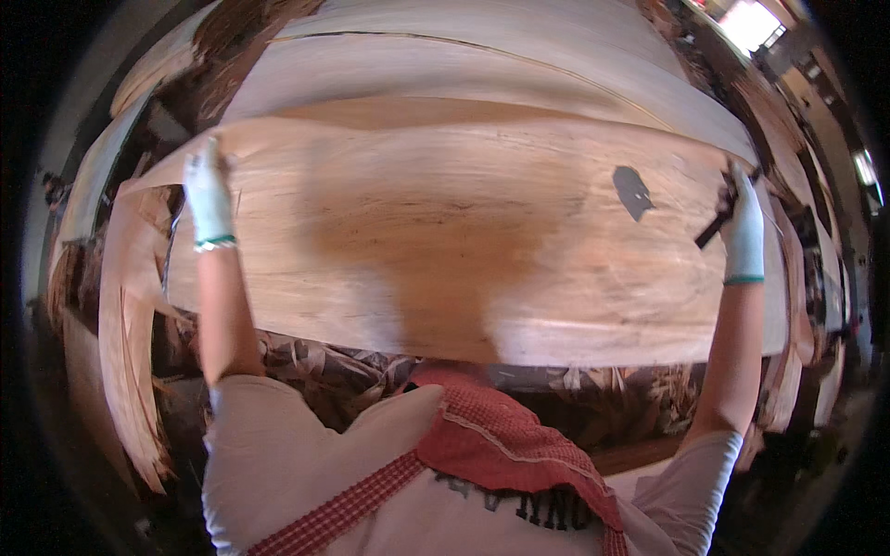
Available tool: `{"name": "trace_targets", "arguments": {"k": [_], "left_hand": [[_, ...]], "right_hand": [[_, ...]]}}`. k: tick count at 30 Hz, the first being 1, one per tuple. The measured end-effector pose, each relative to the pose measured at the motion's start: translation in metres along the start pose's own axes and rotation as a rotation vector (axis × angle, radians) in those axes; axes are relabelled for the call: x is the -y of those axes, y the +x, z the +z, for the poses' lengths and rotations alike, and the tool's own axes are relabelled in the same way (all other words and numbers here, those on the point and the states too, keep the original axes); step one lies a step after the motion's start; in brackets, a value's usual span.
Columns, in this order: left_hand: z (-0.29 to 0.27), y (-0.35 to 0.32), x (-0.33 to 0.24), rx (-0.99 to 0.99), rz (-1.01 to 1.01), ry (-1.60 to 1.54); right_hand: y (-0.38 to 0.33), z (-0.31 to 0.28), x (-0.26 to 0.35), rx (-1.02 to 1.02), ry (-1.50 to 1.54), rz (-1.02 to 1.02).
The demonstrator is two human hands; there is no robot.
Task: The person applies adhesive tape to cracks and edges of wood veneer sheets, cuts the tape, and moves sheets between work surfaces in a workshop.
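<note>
A wide, thin sheet of tan wood veneer [445, 213] spans the space before me, its far edge raised and curved. My left hand [209, 190], in a white glove with a green cuff, grips that edge near the left end; its fingertips are blurred. On the right, my right hand [745, 222], gloved the same way, is closed around a dark, narrow tool [712, 230] and is at the sheet's far right corner. What kind of tool it is cannot be made out. A dark grey, irregular patch [633, 193] shows on the sheet's right half; whether hole or stain is unclear.
Beyond the raised edge lies a broad pale sheet surface [464, 65]. Torn veneer strips [130, 343] hang at the left. Crumpled scraps [324, 371] lie below the near edge. More stacked wood [153, 79] stands at the far left, and a bright window [749, 26] is at the upper right.
</note>
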State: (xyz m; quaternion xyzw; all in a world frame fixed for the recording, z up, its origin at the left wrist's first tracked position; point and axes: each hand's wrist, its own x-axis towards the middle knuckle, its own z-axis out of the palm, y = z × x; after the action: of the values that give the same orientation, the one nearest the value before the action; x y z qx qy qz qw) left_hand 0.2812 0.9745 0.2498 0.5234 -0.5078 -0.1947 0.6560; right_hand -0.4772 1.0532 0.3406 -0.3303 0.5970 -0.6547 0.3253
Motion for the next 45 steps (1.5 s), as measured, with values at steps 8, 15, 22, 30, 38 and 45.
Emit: {"name": "trace_targets", "arguments": {"k": [8, 15, 22, 30, 38, 45], "left_hand": [[0.102, -0.179, 0.062, -0.035, -0.310, 0.177], [0.124, -0.226, 0.108, -0.117, -0.682, -0.196], [0.201, -0.260, 0.107, -0.342, -0.895, -0.289], [0.160, -0.266, 0.162, -0.559, -0.899, -0.264], [0.301, -0.292, 0.054, -0.332, -0.219, 0.551], [0.330, -0.275, 0.052, 0.264, -0.208, 1.314]], "right_hand": [[0.108, -0.067, -0.091, -0.103, -0.132, 0.209], [0.148, -0.087, -0.147, -0.226, -0.219, 0.156], [0.154, -0.167, -0.234, -0.225, -0.184, 0.392], [0.110, -0.194, -0.270, -0.088, -0.239, 0.478], [0.091, -0.123, -0.214, 0.209, -0.365, 0.383], [0.066, -0.014, -0.279, 1.010, -1.068, -0.010]]}}
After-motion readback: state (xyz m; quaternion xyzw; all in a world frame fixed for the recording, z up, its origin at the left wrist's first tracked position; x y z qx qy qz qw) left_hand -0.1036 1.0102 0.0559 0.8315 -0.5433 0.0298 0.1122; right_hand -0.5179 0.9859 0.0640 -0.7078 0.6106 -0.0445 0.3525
